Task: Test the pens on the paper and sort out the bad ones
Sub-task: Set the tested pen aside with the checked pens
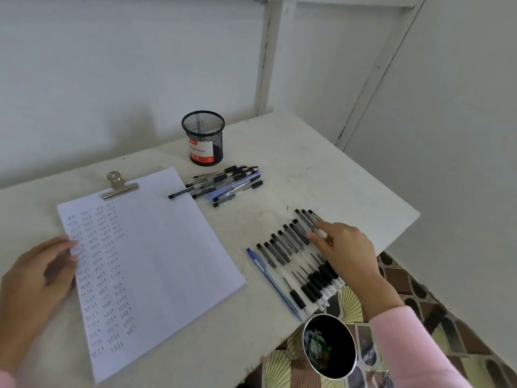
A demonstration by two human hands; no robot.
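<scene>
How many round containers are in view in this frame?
2. A black mesh pen holder stands at the back of the table, behind the loose pen pile; a dark cup sits off the table's near edge, beside the right sleeve.

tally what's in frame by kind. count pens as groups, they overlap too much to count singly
Mesh pen holder: 1
Black cup: 1
Sheet of paper: 1
Bulldog clip: 1
Pen groups: 2, the loose pile and the laid-out row
Total: 6
</scene>
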